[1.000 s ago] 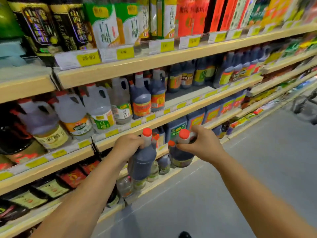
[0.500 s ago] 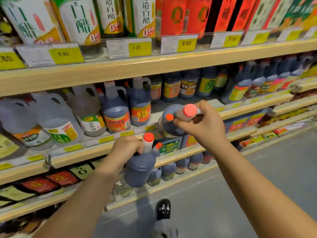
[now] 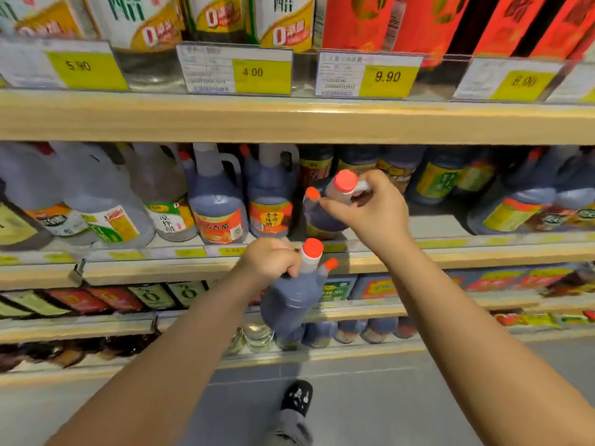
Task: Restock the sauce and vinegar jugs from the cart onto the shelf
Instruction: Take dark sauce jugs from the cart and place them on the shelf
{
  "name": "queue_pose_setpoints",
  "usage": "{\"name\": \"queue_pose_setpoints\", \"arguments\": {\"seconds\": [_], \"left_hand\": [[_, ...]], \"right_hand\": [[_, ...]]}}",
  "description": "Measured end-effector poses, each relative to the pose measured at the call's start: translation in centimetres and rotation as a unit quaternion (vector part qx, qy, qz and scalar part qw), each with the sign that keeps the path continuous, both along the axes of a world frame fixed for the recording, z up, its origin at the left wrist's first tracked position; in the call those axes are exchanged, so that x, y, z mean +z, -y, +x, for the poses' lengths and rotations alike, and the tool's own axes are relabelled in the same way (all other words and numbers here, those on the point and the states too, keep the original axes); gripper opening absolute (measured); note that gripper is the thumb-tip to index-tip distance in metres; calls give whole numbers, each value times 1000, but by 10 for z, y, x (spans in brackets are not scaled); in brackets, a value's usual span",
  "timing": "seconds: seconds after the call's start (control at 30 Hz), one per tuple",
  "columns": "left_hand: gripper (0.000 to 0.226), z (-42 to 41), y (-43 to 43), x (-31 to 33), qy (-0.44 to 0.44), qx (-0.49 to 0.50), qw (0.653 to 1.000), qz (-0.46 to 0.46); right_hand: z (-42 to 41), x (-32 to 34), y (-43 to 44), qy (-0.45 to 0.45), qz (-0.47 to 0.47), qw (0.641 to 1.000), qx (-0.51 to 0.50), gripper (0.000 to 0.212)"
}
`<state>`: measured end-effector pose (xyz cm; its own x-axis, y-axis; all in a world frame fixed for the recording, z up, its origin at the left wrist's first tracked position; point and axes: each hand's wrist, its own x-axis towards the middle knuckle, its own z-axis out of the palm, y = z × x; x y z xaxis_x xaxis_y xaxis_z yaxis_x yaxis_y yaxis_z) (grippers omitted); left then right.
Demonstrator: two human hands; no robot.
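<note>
Vinegar jug (image 3: pixel 320 217), dark-filled and tilted, was at the front of the middle shelf (image 3: pixel 450 255) beside two upright jugs (image 3: pixel 219 204), right hand (image 3: pixel 376 210) curled round its neck; left hand (image 3: pixel 270 259) gripped a second dark jug (image 3: pixel 289 304) by its handle, lower.

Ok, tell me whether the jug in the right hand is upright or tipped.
Tipped. The dark jug leans, its orange cap angled toward the camera, while the right hand grips it near the neck.

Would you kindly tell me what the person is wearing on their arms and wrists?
Nothing that shows. The left forearm and right forearm are bare right to the frame edge, with no sleeves, gloves, watch or bracelet visible. The picture is too blurred to rule out rings.
</note>
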<state>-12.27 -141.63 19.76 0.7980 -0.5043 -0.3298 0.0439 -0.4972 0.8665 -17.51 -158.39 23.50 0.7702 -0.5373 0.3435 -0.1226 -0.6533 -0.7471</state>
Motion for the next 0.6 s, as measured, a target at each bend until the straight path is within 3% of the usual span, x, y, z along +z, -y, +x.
{"name": "queue_pose_setpoints", "arguments": {"seconds": [0.17, 0.27, 0.37, 0.6], "left_hand": [[44, -25, -5, -6, -24, 77, 997, 16], [19, -38, -7, -1, -28, 97, 995, 16], [16, -46, -9, -2, -26, 102, 993, 47], [16, -56, -13, -14, -35, 169, 984, -46]], "right_hand": [[32, 4, 6, -9, 4, 1000, -1, 60], [48, -5, 5, 24, 122, 992, -10, 67], [54, -14, 4, 41, 202, 978, -16, 72], [67, -36, 16, 91, 267, 958, 54, 68]]}}
